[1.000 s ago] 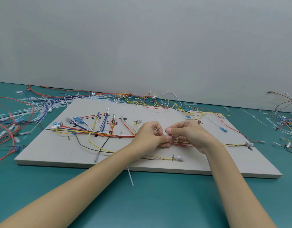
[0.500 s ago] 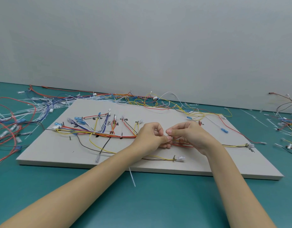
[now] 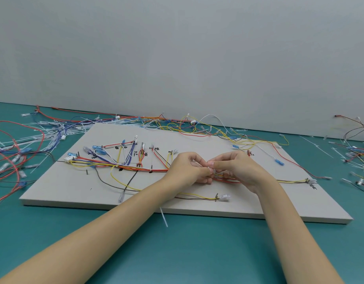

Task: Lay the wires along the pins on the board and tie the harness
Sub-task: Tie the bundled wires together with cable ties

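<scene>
A grey board (image 3: 269,193) lies on the teal table, with a harness of red, orange, yellow and blue wires (image 3: 136,169) laid along small dark pins. My left hand (image 3: 187,169) and my right hand (image 3: 236,169) meet over the middle of the harness. Both pinch a small white cable tie (image 3: 209,164) between fingertips, just above the red and orange wires (image 3: 228,179). The tie's path round the bundle is hidden by my fingers. A yellow and brown pair ends in a white connector (image 3: 224,197) near the board's front edge.
Loose wires and white cable ties (image 3: 29,144) are heaped on the table at left, along the board's far edge (image 3: 187,126) and at right (image 3: 357,156). One white cable tie (image 3: 164,217) hangs over the board's front edge. A grey wall stands behind.
Both hands stay together over the harness centre, with only slight finger shifts on the tie. The view has drifted a little.
</scene>
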### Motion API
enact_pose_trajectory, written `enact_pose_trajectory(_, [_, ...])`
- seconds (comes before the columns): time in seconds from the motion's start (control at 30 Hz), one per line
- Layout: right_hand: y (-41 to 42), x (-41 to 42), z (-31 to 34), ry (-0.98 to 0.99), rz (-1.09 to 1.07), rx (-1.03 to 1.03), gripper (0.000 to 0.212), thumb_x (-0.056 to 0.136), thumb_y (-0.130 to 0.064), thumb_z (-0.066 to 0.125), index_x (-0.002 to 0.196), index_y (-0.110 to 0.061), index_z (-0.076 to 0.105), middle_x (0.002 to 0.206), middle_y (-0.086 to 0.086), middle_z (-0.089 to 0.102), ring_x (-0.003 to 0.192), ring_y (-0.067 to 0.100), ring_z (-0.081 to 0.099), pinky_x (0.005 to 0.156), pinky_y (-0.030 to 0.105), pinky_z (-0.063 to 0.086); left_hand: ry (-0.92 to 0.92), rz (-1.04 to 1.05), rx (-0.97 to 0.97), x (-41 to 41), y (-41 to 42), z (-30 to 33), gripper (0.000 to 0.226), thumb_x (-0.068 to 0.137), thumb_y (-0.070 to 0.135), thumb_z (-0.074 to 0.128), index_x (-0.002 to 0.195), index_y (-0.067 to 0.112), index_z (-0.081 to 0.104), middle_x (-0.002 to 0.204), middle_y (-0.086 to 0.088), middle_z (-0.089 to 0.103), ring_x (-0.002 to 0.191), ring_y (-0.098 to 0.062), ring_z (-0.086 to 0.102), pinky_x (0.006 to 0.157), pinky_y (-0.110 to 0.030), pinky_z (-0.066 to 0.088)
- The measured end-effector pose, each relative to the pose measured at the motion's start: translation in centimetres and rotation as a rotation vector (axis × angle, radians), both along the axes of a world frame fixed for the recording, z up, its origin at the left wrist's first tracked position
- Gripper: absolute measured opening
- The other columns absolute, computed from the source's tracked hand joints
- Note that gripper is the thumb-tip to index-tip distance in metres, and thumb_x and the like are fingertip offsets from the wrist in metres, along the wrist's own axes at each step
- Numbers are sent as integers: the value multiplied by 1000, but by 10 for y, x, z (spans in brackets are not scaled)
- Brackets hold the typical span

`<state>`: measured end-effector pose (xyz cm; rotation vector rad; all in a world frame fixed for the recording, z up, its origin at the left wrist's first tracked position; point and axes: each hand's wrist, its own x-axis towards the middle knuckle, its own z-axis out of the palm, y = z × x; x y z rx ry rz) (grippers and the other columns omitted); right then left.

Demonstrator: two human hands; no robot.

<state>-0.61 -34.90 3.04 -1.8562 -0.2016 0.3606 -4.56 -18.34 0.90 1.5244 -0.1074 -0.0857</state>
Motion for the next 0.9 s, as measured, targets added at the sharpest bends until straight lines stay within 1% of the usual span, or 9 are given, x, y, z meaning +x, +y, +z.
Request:
enact_pose_trajectory(0.07, [0,0,0,1,10,6,11,78,-14,77,87,-7,77,82,9,70,77,14,60,65,20,45,10,5,-4,0,0,0,15,83,-3,70,84,0,56,67,-14,70,58,-21,69,60,-25,59])
enact_pose_trajectory(0.13, [0,-1,0,0,14,7,10,78,-13,77,87,-7,77,82,10,70,77,14,60,65,20,45,12,10,-3,0,0,0,16,82,-3,71,82,1,55,66,-13,70,58,-21,69,60,-24,59])
enact_pose_trajectory(0.27, [-1,0,-1,-1,-12,29,8,79,-12,76,86,-8,76,81,8,71,78,16,59,71,25,46,4,11,-13,-1,0,0,19,83,-2,71,79,3,54,69,-15,70,60,-23,69,61,-25,60])
enact_pose_trajectory(0.37, [-1,1,-1,-1,-27,44,6,80,-11,75,84,-8,76,81,9,71,78,17,60,76,30,47,1,12,-8,0,1,0,15,83,-1,71,82,2,56,70,-15,71,61,-23,70,63,-27,60])
enact_pose_trajectory(0.5, [-1,0,0,2,1,19,9,79,-13,76,87,-8,77,82,10,72,76,16,61,67,23,46,-4,20,-3,1,1,-1,13,83,-1,71,84,1,58,71,-15,72,61,-24,70,65,-29,61])
enact_pose_trajectory(0.57, [0,0,-1,-4,-9,15,10,79,-14,77,87,-9,77,81,8,72,77,16,60,65,22,45,-5,15,-5,0,1,-1,15,82,-1,72,83,2,57,71,-16,72,62,-24,70,63,-28,60])
enact_pose_trajectory(0.7, [0,0,-1,-12,-12,0,11,78,-18,78,86,-10,78,80,6,73,79,17,60,67,24,44,-3,9,-22,0,1,-1,19,82,-1,72,79,3,54,69,-15,71,60,-24,70,60,-25,59])
enact_pose_trajectory(0.83, [0,0,-1,-11,-8,-18,12,77,-18,79,86,-10,78,82,7,73,81,17,59,69,25,44,-2,8,-21,0,2,-1,18,83,-2,71,80,3,53,71,-16,71,62,-25,70,63,-27,60])
enact_pose_trajectory(0.9, [0,0,0,-13,-8,-18,13,77,-19,79,87,-10,78,82,7,73,81,17,59,68,24,43,1,3,-25,0,2,0,18,83,-2,71,82,3,54,74,-18,71,63,-25,70,64,-28,61])
